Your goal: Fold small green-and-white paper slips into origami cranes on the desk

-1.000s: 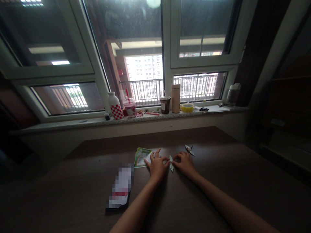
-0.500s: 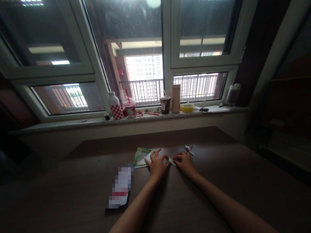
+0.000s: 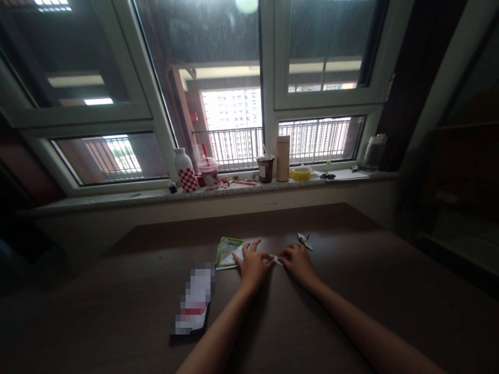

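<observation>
A small folded piece of paper (image 3: 277,261), pale with printed marks, lies low over the table between my two hands. The thumb and index finger of my left hand (image 3: 253,266) pinch its left side, while the other fingers fan out over a white sheet. My right hand (image 3: 298,262) has its fingers curled together on the paper's right side; they cover part of it. Just beyond my right hand rests a small folded paper figure (image 3: 304,241) with pointed ends. Left of my left hand is a green printed packet (image 3: 228,250), partly under the white paper (image 3: 238,253).
A phone (image 3: 195,298), its screen blurred out, lies on the brown table (image 3: 331,322) beside my left forearm. Along the windowsill stand a checkered bottle (image 3: 186,171), lidded drink cups (image 3: 265,169), a tan flask (image 3: 283,158), yellow tape (image 3: 301,173) and scissors (image 3: 328,176).
My left thumb and index finger have closed nearer together at the small paper. Otherwise both hands stay almost where they were.
</observation>
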Tool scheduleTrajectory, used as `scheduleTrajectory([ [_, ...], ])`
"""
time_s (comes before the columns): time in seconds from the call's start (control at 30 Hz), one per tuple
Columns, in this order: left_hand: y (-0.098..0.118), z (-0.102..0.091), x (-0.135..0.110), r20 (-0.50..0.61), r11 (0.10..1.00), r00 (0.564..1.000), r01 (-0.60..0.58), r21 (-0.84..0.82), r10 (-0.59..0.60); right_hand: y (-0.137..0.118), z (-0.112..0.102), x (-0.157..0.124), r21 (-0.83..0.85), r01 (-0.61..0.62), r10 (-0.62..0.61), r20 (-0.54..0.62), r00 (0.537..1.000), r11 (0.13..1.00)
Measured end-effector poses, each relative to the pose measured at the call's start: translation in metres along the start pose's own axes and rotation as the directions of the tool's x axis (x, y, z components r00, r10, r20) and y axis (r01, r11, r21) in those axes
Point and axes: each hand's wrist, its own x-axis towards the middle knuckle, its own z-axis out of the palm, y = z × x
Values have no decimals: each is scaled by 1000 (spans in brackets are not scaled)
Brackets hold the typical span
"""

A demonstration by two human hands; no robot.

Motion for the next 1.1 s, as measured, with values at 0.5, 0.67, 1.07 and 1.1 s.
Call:
scheduleTrajectory([
  [0.5, -2, 1, 1, -16, 1000, 1000, -24, -2, 24, 2, 2, -1, 10, 38, -38, 0, 999, 999],
  [0.67, -3, 2, 1, -24, 999, 999, -38, -8, 38, 1, 1, -2, -7, 67, -67, -1, 998, 998],
  [1.07, -2, -7, 0, 40, 1000, 999, -1, 31, 0, -14, -11, -11, -228, 245, -247, 20, 969, 942],
  [1.1, -3, -8, 1, 55, 999, 998, 5, 33, -6, -14, -12, -11, -216, 243, -245, 14, 969, 946],
])
